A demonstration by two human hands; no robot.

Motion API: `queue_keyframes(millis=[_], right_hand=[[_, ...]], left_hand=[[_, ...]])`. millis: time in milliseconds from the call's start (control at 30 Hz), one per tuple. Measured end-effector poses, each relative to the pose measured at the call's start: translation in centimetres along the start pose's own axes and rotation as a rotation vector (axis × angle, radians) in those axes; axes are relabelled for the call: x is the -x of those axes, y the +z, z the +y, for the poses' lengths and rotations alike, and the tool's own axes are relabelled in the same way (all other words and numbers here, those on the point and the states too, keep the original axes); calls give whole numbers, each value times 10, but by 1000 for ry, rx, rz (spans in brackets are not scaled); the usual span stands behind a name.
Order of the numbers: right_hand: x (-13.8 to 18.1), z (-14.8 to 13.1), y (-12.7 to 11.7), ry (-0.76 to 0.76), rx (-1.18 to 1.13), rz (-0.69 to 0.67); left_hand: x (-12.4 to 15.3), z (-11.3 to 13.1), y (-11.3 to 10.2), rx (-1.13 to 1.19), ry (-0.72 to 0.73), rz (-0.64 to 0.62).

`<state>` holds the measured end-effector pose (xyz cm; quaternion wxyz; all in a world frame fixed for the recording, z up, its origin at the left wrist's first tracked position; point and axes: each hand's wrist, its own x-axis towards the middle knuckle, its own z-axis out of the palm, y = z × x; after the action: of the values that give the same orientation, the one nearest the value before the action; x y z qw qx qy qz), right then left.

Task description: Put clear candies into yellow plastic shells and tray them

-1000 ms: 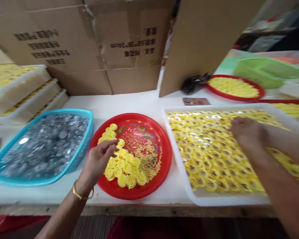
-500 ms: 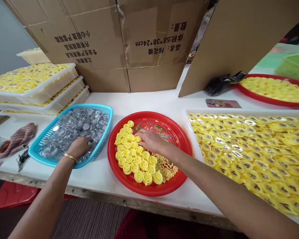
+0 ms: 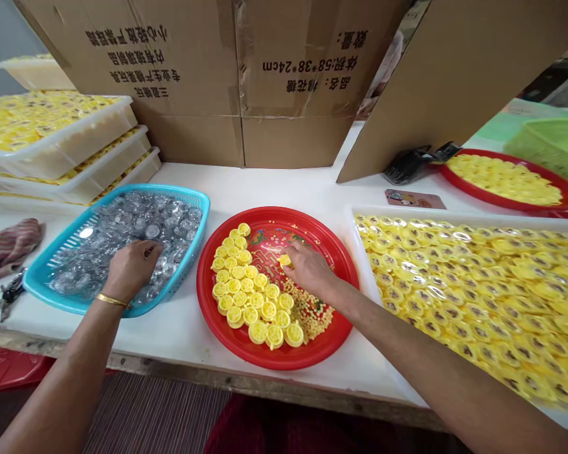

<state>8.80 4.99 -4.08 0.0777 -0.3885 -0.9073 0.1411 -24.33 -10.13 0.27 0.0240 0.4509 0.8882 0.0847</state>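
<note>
My right hand [image 3: 307, 268] is over the red round tray [image 3: 277, 359], its fingertips closed on a small yellow plastic cup [image 3: 284, 260]. Several more yellow cups [image 3: 250, 287], with small pale pieces inside, stand packed together on the tray's left half. Loose pale-yellow pellets [image 3: 312, 315] lie under and in front of that hand. My left hand [image 3: 135, 268], a gold bangle at its wrist, is inside the blue plastic basket [image 3: 203, 214], over clear round plastic pieces [image 3: 137, 214]. Its fingers are curled in, and I cannot see what they hold, if anything.
At right stands a white tray [image 3: 357, 243] full of yellow pieces. Stacked white trays [image 3: 113, 126] rise at far left. Cardboard [image 3: 194, 139] walls off the back. A black tape dispenser [image 3: 414, 165], a card [image 3: 414, 199], keys [image 3: 12, 291] and a striped cloth [image 3: 12, 246] lie around.
My right hand has moved right, away from the packed cups, with one yellow cup now in its fingers. My left hand's fingers have curled in over the basket. The view has shifted slightly.
</note>
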Motion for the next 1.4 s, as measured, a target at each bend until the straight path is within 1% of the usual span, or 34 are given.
queue_keyframes(millis=[67,100,233,300,367,400,500,600,667,733,833,1000,1067,1100,1167,1233,1300,1333,1400], right_hand=[[6,5,1,18,-10,28],[9,7,1,25,-16,41],[20,16,1,20,-75,122],[26,17,0,4,-140,167],[32,15,-5,28,-243,209],[35,14,-8,56,-310,231],[45,9,-19,127,-538,248],[54,4,-25,133,-709,160],[57,3,-25,132,-781,104],[59,3,-23,127,-825,79],[58,5,-21,103,-846,101],[58,8,-22,64,-824,147],[58,9,-20,84,-775,215],[58,10,-18,92,-730,255],[57,12,-14,89,-623,321],[56,14,-10,73,-542,350],[55,16,-8,80,-510,367],[54,17,-8,93,-505,375],[54,18,-10,131,-508,396]], left_hand=[[4,6,-6,30,-15,25],[6,10,-8,86,-32,32],[18,34,-17,544,-108,89],[26,53,-19,721,-76,107],[36,77,-19,865,-25,66],[41,89,-18,929,-1,22],[56,126,-6,1025,92,-185],[69,156,13,1034,184,-376],[76,171,24,1025,212,-441],[81,181,32,985,238,-475],[84,189,38,924,259,-509],[87,195,40,990,236,-513],[88,198,40,980,248,-491],[89,199,41,946,281,-454],[91,202,42,817,424,-333],[92,204,45,628,619,-208],[92,206,49,445,763,-153],[92,206,50,369,793,-142],[91,205,53,275,796,-113]])
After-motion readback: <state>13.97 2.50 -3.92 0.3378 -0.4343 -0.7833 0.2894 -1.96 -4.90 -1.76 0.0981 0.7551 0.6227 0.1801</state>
